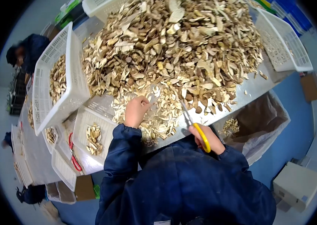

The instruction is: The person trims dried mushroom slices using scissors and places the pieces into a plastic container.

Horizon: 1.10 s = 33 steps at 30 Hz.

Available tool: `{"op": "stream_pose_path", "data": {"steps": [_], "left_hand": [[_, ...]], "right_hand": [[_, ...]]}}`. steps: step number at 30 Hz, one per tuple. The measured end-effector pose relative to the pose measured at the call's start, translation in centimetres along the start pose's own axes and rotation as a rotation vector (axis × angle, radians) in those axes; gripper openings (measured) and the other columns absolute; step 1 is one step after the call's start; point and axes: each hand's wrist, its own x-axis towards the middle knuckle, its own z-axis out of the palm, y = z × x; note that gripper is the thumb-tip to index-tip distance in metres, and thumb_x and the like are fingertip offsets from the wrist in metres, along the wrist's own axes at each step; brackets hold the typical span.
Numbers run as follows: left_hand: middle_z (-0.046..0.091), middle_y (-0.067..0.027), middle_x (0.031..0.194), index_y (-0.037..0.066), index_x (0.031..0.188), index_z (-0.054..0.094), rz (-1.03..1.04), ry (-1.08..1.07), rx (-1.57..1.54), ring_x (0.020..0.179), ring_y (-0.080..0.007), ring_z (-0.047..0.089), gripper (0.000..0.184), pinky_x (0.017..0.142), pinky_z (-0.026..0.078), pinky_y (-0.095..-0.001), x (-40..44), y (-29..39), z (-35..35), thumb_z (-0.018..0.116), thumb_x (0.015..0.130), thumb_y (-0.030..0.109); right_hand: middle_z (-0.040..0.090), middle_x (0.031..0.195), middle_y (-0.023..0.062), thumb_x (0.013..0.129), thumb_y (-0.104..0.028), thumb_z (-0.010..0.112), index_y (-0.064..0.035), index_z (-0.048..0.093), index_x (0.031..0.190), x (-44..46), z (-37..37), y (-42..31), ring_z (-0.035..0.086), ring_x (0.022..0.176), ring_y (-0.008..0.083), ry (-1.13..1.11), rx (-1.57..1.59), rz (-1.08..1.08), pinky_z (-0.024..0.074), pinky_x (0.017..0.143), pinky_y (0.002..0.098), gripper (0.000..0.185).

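A large heap of dried mushroom slices [173,48] covers the metal table [246,92] in front of me. Smaller, paler pieces [162,120] lie spread along its near side. Among these rests my left hand [136,110], its fingers curled together at the edge of the pieces; whatever they pinch is hidden. My right hand [211,139] grips scissors [202,138] by their yellow handles near the table's front edge. The blades point away from me toward the pale pieces and look nearly closed.
At the left stand a white basket [76,75] holding slices and a shallow tray [85,131] with a small pile. Red-handled scissors [72,150] lie beside it. A lined bin [271,120] sits below right; another basket [288,45] is far right. People in dark clothing [34,52] are at left.
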Motion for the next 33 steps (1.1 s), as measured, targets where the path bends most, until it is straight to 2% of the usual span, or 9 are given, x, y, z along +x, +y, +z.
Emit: {"op": "stream_pose_path", "data": {"steps": [3,8,11,17,23,26,27,30,33], "left_hand": [[0.065,-0.0139,0.082,0.002,0.087,0.068,0.02,0.117,-0.045,0.078,-0.0292,0.063,0.013,0.071,0.048,-0.0355,-0.9,-1.2,-0.8,0.064,0.078,0.012],[0.065,-0.0122,0.084,0.0,0.092,0.068,0.031,0.334,-0.093,0.079,-0.024,0.063,0.015,0.074,0.047,-0.0311,-2.7,-1.7,-2.6,0.062,0.08,0.008],[0.064,-0.0128,0.082,0.003,0.087,0.068,0.13,0.389,0.016,0.073,-0.0284,0.062,0.012,0.067,0.049,-0.035,-2.7,-1.4,-0.8,0.063,0.078,0.008],[0.058,-0.0104,0.089,0.009,0.094,0.062,0.078,0.258,0.217,0.07,-0.0329,0.06,0.015,0.062,0.048,-0.0419,-0.7,0.9,2.4,0.065,0.081,0.015],[0.059,-0.012,0.087,0.006,0.089,0.06,0.105,0.233,0.299,0.068,-0.0294,0.061,0.011,0.059,0.048,-0.0398,-0.3,-0.4,1.9,0.064,0.081,0.013],[0.058,-0.0106,0.08,0.006,0.091,0.058,0.064,0.203,-0.234,0.062,-0.0203,0.057,0.01,0.055,0.046,-0.0349,-0.6,0.2,0.5,0.058,0.084,0.013],[0.055,-0.0058,0.072,0.006,0.097,0.055,-0.128,0.03,-0.668,0.059,-0.0125,0.051,0.013,0.052,0.042,-0.0282,-1.1,1.5,0.2,0.05,0.086,0.011],[0.052,-0.0012,0.068,0.006,0.101,0.053,-0.184,-0.381,-1.176,0.058,-0.0106,0.049,0.017,0.05,0.039,-0.0242,-1.2,4.2,1.3,0.045,0.086,0.011],[0.053,-0.0023,0.073,0.005,0.095,0.055,-0.223,-0.562,-1.045,0.064,-0.0119,0.055,0.013,0.053,0.042,-0.0246,-0.6,6.8,3.9,0.046,0.085,0.006]], "right_hand": [[0.046,0.052,0.0008,0.095,-0.043,0.051,-0.0023,0.052,0.088,1.5,1.3,-1.4,0.046,0.044,0.0093,-0.071,-0.17,-0.178,0.0351,0.043,0.026,0.042],[0.046,0.051,0.0017,0.095,-0.041,0.053,-0.0009,0.055,0.092,-0.5,-0.6,-1.3,0.045,0.042,0.0097,0.076,-0.174,-0.028,0.0345,0.041,0.026,0.04],[0.048,0.05,0.0031,0.096,-0.041,0.052,-0.0005,0.056,0.092,-2.3,-2.0,-0.1,0.049,0.041,0.0117,0.178,-0.232,-0.046,0.0366,0.041,0.0269,0.041],[0.05,0.05,0.0034,0.095,-0.045,0.051,-0.0001,0.056,0.093,-0.6,-1.4,-0.7,0.051,0.041,0.0131,0.141,-0.211,0.074,0.0386,0.042,0.0267,0.045],[0.05,0.05,0.0043,0.094,-0.04,0.054,-0.0011,0.057,0.094,2.8,0.9,-3.4,0.052,0.043,0.016,-0.029,-0.323,-0.138,0.0404,0.045,0.0304,0.039],[0.049,0.049,0.0032,0.095,-0.038,0.053,-0.0013,0.057,0.097,1.1,0.0,-4.0,0.051,0.042,0.0133,0.056,-0.21,-0.095,0.0391,0.044,0.028,0.037],[0.049,0.049,0.0019,0.095,-0.037,0.052,-0.002,0.058,0.101,0.6,-0.3,-3.4,0.048,0.041,0.0104,0.102,-0.186,-0.117,0.0373,0.043,0.0254,0.036],[0.049,0.05,0.0016,0.096,-0.038,0.052,-0.0023,0.057,0.104,-1.1,-1.3,-1.7,0.047,0.041,0.0097,0.175,-0.068,-0.168,0.0365,0.042,0.0247,0.037],[0.048,0.051,0.0006,0.096,-0.037,0.051,-0.0026,0.057,0.108,-2.0,-1.6,-0.5,0.047,0.042,0.0084,0.247,-0.036,-0.24,0.0358,0.042,0.0244,0.037]]}}
